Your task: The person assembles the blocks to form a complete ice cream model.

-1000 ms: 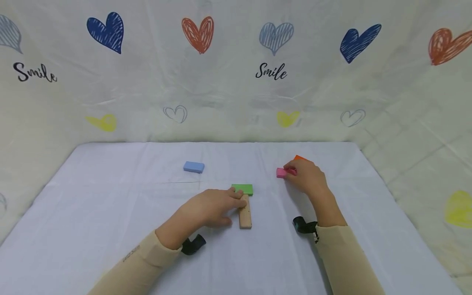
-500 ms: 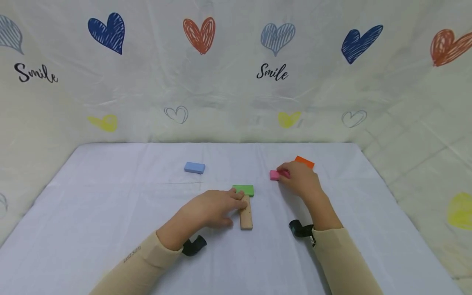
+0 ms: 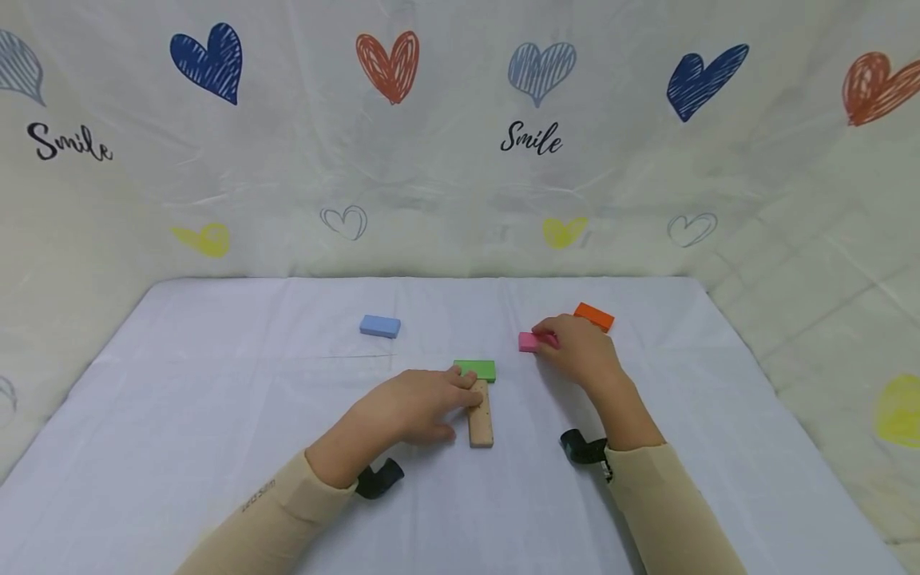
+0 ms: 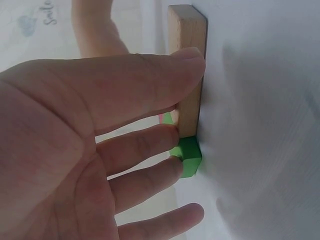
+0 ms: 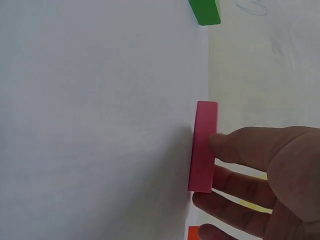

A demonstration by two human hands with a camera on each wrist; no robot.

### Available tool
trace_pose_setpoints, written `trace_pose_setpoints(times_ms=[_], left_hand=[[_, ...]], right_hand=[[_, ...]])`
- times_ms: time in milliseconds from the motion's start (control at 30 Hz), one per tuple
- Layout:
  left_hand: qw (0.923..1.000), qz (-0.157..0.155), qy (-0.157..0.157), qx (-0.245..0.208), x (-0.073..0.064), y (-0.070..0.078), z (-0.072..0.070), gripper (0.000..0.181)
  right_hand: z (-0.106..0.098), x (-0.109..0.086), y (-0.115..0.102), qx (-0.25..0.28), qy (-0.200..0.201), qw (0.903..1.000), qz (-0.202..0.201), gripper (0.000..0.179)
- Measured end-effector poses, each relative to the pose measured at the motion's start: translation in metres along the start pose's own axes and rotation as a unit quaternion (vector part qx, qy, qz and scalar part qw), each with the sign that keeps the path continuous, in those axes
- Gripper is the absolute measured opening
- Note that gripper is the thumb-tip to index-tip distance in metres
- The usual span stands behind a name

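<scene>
A plain wooden block (image 3: 481, 427) lies lengthwise on the white cloth, its far end meeting a green block (image 3: 485, 368) set crosswise, so the pair forms a T. Over both, my left hand (image 3: 413, 406) rests with fingers spread and fairly straight, fingertips at the blocks; the thumb stands apart from the wood in the head view. To the right, my right hand (image 3: 580, 351) pinches a pink block (image 5: 203, 147) between thumb and fingers, with part of it hidden behind them in the head view. The pink block sits close over the cloth, right of the green one.
An orange block (image 3: 598, 315) lies just behind the right hand. Farther back on the left is a blue block (image 3: 379, 326). A white sheet (image 3: 460, 176) printed with hearts hangs beyond the table's far edge. Each wrist carries a black camera mount (image 3: 379, 479).
My right hand has carried the pink block left, toward the green one, uncovering more of the orange block. The left hand and the wooden and green blocks have stayed in place.
</scene>
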State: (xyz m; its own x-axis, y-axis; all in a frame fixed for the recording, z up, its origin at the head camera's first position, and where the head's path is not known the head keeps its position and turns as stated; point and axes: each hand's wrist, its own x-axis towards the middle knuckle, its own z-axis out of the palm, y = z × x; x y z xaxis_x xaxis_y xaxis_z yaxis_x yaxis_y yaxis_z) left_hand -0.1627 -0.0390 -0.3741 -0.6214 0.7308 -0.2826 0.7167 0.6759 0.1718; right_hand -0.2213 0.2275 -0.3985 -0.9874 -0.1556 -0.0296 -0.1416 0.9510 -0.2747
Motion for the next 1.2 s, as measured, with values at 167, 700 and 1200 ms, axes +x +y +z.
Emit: trace_pose_setpoints(times_ms=[167,700,1200], left_hand=[[0.9999,0.004,0.010,0.004,0.000,0.000,0.001,0.052],[0.9999,0.001,0.013,0.003,0.000,-0.001,0.001,0.053],[0.9996,0.009,0.022,0.015,0.001,0.000,0.001,0.051]], right_hand=[[0.001,0.000,-0.004,-0.004,-0.005,1.0000,-0.005,0.033],[0.003,-0.001,-0.016,-0.011,-0.006,0.9997,-0.021,0.033],[0.007,-0.004,-0.027,-0.003,0.001,0.9987,-0.051,0.031]])
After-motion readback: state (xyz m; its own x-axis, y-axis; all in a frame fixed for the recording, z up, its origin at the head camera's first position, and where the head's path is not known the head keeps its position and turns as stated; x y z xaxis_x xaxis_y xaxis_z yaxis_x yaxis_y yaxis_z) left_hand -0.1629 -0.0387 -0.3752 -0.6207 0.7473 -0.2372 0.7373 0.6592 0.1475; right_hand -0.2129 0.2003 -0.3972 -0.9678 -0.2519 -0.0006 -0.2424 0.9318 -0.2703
